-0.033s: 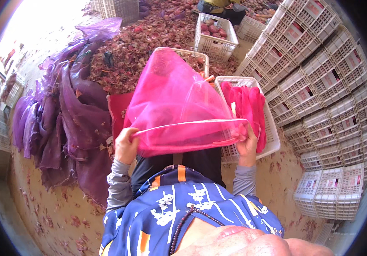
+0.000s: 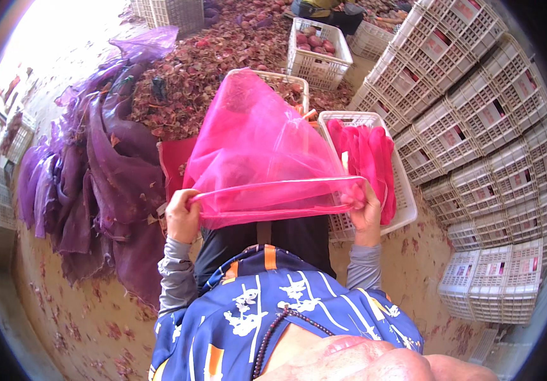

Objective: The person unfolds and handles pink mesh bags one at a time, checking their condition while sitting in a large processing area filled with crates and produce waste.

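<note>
A bright pink mesh bag [image 2: 254, 146] spreads in front of my lap, its wide mouth facing me. My left hand [image 2: 183, 214] is closed on the left end of the bag's rim. At the right end, my right hand [image 2: 365, 213] grips the same rim, with some mesh bunched at its fingers. Between the two hands the rim is stretched nearly straight, and a second edge shows below it. Through the sheer mesh, part of a white crate [image 2: 289, 79] shows behind the bag. Close to my right hand, folded pink mesh bags [image 2: 367, 152] lie in a white plastic crate [image 2: 407, 204].
Purple mesh sacks [image 2: 111, 171] are heaped on the left. Dry onion skins [image 2: 191, 82] cover the floor ahead, where a crate of red onions [image 2: 320, 70] stands. White crates [image 2: 477, 127] are stacked along the right. Part of another person [image 2: 330, 14] shows at the top.
Both hands still hold the bag's rim. The rim has shifted slightly, and the whole view has moved a little.
</note>
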Demonstrator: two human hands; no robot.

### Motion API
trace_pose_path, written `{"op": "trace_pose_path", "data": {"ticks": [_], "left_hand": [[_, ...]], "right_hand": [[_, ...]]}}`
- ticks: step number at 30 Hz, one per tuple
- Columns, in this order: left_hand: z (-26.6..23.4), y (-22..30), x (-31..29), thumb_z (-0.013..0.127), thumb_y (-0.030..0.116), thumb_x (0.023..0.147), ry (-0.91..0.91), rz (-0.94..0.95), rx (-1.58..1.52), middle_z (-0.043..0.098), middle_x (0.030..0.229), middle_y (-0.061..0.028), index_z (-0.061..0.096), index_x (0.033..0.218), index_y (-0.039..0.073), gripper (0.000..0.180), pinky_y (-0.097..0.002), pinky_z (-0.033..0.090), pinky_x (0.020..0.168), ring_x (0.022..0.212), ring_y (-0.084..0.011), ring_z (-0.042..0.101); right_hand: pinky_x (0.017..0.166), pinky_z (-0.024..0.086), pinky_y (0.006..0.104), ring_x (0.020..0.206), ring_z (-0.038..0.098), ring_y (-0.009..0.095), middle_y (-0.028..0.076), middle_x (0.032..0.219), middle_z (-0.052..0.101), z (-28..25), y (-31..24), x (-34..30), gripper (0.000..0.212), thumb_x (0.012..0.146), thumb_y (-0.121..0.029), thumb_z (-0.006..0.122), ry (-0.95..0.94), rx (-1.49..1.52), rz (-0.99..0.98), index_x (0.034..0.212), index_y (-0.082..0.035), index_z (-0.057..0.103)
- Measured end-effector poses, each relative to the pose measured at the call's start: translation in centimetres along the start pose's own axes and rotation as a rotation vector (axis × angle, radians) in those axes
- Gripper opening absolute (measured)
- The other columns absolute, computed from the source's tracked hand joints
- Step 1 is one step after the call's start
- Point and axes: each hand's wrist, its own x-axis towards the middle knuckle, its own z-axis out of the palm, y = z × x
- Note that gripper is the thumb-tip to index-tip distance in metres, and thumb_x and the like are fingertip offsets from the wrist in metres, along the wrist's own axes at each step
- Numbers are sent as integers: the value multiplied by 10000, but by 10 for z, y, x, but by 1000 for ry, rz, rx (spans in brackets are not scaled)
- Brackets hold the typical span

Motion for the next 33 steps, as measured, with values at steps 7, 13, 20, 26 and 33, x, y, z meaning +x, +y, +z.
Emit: {"op": "trace_pose_path", "data": {"ticks": [7,13,20,26,33], "left_hand": [[-15,-60,14,494,56,965,300,-245,-1287,633,1027,-90,543,1133,40,176,-353,555,827,925,-186,637],[-17,-13,15,549,91,936,-69,-424,-1213,645,865,-33,597,1047,40,131,-275,516,676,740,-131,609],[-21,-16,-16,575,183,920,-410,-174,-1236,614,749,-46,624,918,24,166,-276,428,535,584,-137,538],[-25,26,30,680,319,876,-193,-70,-1930,587,873,-41,546,985,68,305,-360,477,741,756,-175,570],[-9,-39,10,607,27,903,27,-151,-627,554,929,4,536,1041,51,157,-199,444,751,824,-77,542]], "right_hand": [[808,466,243,880,583,82,42,987,634,72,18,-15,402,828,-56,691,-178,-1022,190,1205,-38,553],[724,482,234,770,597,92,64,1023,637,32,15,-1,164,894,4,586,118,-1233,-131,1045,-37,632],[537,436,202,582,515,62,16,789,622,29,4,8,183,946,-128,562,288,-492,-188,1095,-47,630],[411,300,201,469,423,46,-12,616,535,47,18,-9,170,954,-233,574,-135,-966,471,997,-74,616],[414,343,242,487,463,87,38,707,564,16,7,-15,234,925,-300,612,-102,-84,-5,993,-76,610]]}}
